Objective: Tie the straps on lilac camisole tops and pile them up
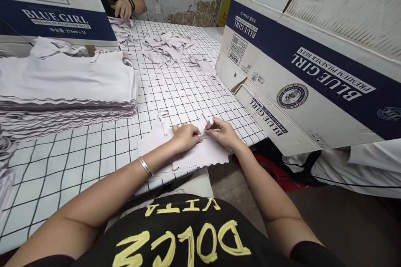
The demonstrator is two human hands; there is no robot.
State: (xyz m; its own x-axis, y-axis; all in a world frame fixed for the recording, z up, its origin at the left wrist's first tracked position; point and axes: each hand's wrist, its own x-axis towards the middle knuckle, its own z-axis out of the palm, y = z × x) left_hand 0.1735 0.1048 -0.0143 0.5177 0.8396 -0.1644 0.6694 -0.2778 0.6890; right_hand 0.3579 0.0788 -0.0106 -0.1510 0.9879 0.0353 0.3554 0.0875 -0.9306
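A pale pink camisole-like garment point(200, 157) with thin straps lies flat near the table's front edge. My left hand point(187, 137) rests on it, fingers curled and pressed to the cloth around its top edge. Just to the right, my right hand point(222, 132) pinches a narrow strap point(209, 124) of the garment between thumb and forefinger. Another strap point(163, 122) lies loose to the left of my left hand. The fingertips of both hands are close together, and the bit of cloth between them is partly hidden.
A tall stack of similar garments point(65, 77) stands at the left. Loose garments point(171, 46) lie farther back on the grid-patterned table point(115, 154). Large beer cartons point(291, 62) stand at right and back left point(59, 8). Across the table, another person's hand point(123, 8) handles cloth.
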